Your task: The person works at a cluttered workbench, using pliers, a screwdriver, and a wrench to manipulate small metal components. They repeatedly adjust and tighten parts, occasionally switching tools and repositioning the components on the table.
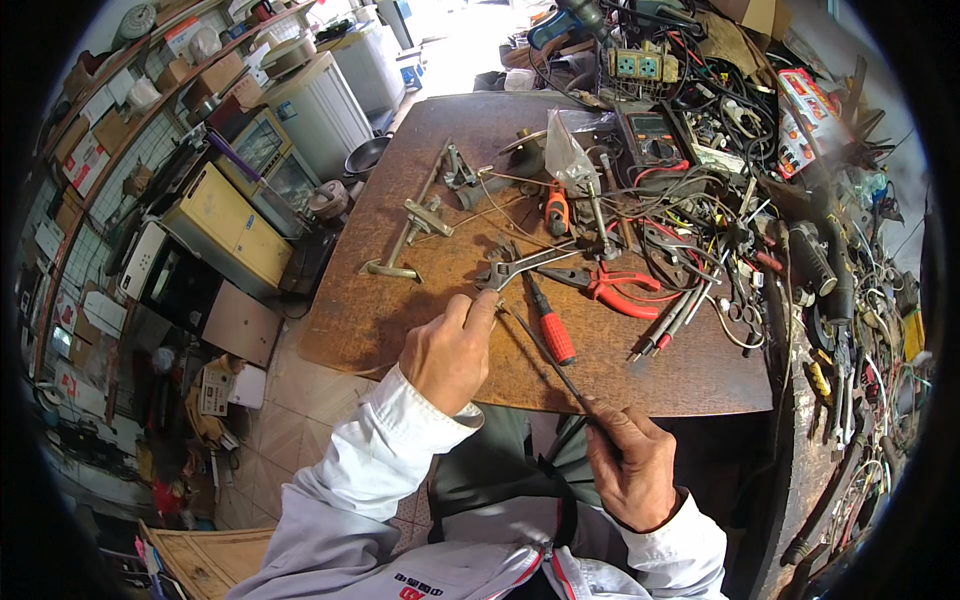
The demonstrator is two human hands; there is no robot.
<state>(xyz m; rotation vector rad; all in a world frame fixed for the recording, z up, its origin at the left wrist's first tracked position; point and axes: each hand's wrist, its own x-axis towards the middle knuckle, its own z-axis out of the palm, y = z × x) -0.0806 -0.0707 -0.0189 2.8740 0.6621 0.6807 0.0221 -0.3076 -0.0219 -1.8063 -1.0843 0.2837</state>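
My left hand is closed above the table's near edge, thumb and finger pinching a small brass-coloured piece whose shape is mostly hidden. In my right hand is a slim dark file, slanting up and left so that its tip lies close to that piece. A metal wrench lies just beyond my left fingertips. Right of them rest a screwdriver with a red and black handle and red-handled pliers.
Farther back on the brown wooden table lie a metal clamp, an orange-handled tool and a clear plastic bag. A multimeter, tangled cables and several tools crowd the right side. Appliances and a loaded shelf line the left.
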